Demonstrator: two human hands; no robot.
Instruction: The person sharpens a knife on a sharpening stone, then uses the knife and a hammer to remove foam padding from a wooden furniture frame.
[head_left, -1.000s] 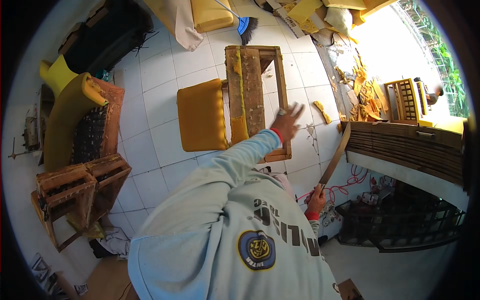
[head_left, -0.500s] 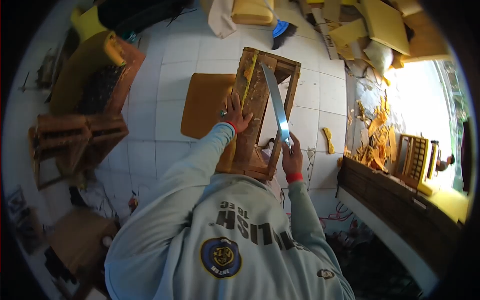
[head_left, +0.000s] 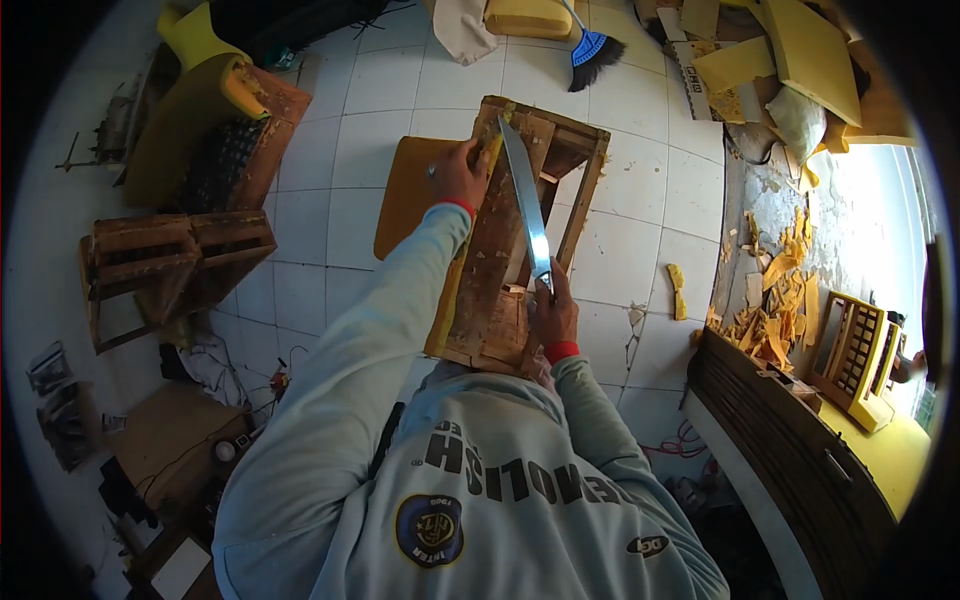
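Observation:
In front of me a worn wooden furniture frame (head_left: 480, 270) lies on the tiled floor, with open gaps between its boards. A yellow foam strip (head_left: 493, 152) runs along the upper part of its left edge. My left hand (head_left: 458, 175) is closed at that edge, its fingers curled at the strip; their tips are partly hidden. A long knife (head_left: 526, 195) is gripped by the handle in my right hand (head_left: 555, 308). Its blade points away from me and lies over the frame's boards, tip near the strip. An orange-brown cushioned panel (head_left: 405, 195) sits left of the frame.
To the left are an upholstered chair piece (head_left: 190, 125) and another wooden frame (head_left: 180, 250). A blue broom (head_left: 593, 55) lies at the top. Foam scraps (head_left: 785, 285) are heaped at right, near a dark wooden piece (head_left: 800, 430). Part of another person's hand (head_left: 910, 368) shows at far right.
My left hand has gone from lying flat on the board to curling at the frame's left edge, farther up. The knife has shifted left, its tip now nearer the strip.

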